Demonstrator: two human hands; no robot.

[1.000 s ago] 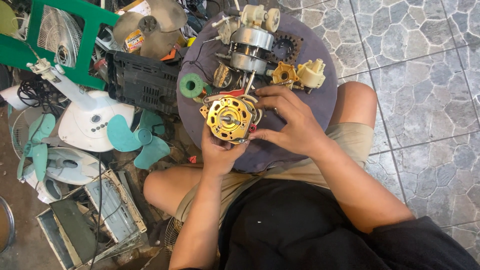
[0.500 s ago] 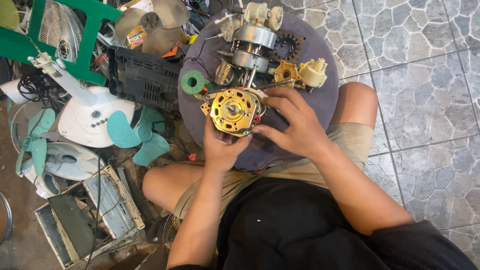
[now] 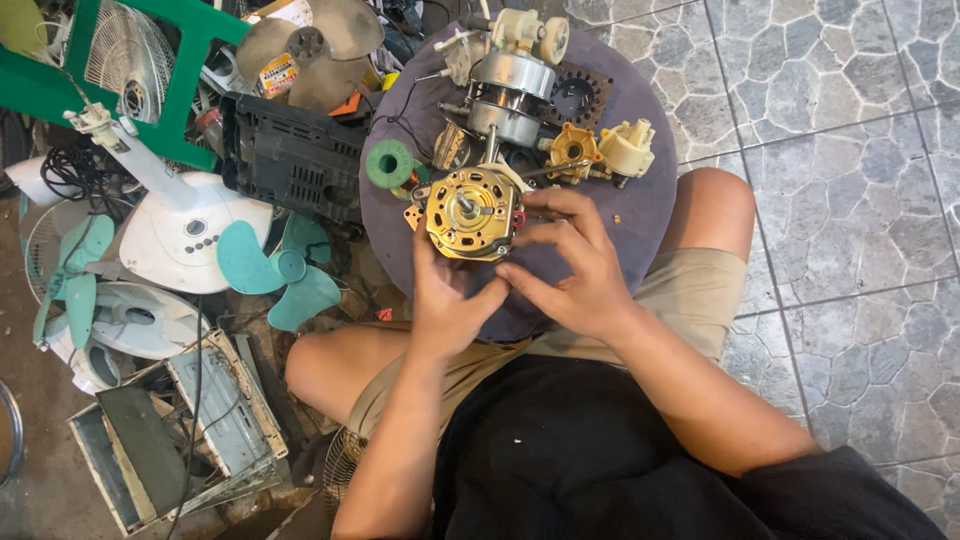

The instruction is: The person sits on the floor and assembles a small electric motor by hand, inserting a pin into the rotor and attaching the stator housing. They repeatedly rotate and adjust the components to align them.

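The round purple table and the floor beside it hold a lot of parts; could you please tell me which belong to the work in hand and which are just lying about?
In hand:
gold motor, held by the left hand and right hand

Lying about:
silver motor
green spool
cream gearbox
teal fan blade
white fan base
black housing

I see the motor [image 3: 472, 213] on the round table [image 3: 650, 200], between the left hand [image 3: 447, 300] and right hand [image 3: 570, 265]. Behind it stands another motor assembly [image 3: 510, 90]. Left of the table lies a fan blade [image 3: 275, 275].
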